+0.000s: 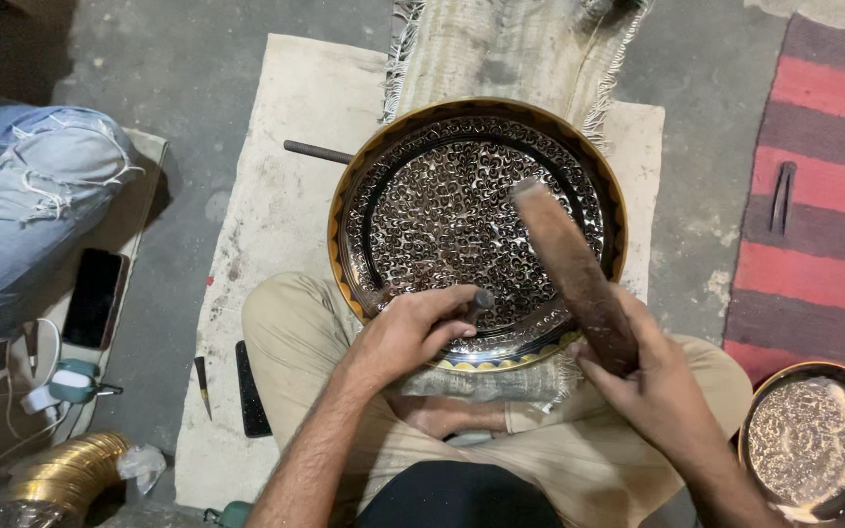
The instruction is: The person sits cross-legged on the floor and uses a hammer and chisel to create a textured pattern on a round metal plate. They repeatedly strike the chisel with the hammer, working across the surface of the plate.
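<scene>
A big round brass tray w/ engraved swirl pattern (462, 205) is propped on the lap, its far edge resting on the cream cloth mat (276, 196), near the mat's far right corner. A small dark metal punch (478, 300) is gripped in the left hand (413, 330), fingers closed round it, tip set on the tray's near rim. A worn brown wooden mallet (574, 274) is clasped by the right hand (652, 376) and held tilted over the tray's right half. A smaller engraved brass bowl (814, 445) is seen on the floor by the right knee. A black phone (93, 296) is lying off the mat's left edge, next to a second person's denim knee (36, 205).
</scene>
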A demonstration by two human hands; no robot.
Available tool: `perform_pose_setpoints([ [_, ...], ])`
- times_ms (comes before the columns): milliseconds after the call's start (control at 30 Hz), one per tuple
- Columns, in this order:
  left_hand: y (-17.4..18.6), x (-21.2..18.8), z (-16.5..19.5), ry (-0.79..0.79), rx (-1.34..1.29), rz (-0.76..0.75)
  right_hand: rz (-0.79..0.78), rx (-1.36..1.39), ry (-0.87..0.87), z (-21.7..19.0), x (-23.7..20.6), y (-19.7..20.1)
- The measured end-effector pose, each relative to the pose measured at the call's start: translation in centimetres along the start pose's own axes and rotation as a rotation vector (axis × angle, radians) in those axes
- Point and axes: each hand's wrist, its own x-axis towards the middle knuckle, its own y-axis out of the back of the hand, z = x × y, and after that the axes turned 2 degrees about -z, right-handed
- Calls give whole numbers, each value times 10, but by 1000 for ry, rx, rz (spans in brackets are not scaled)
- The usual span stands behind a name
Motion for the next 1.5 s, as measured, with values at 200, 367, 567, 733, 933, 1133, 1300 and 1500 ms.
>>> perform_pose_setpoints([
  [200,-2,0,-6,-124,6,76,62,-20,-35,-13,8,-6],
  [367,-2,1,-7,-51,53,26,-81,-238,-196,-15,11,-4],
  [567,-1,1,-6,-67,49,24,-24,-252,-85,-14,4,-7],
  [733,1,0,-3,-89,44,23,-104,-442,-223,-12,-4,-6],
  [933,-2,1,-4,4,70,-23,-54,-407,-231,-8,-14,-7],
  [1133,-4,0,-9,-10,78,-13,-20,-396,-202,-6,-26,-10],
  [1300,-5,-1,-11,-54,45,8,45,-110,-212,0,-29,-15],
  [1500,-3,-1,-10,-87,61,12,83,-71,-277,9,-35,-17],
])
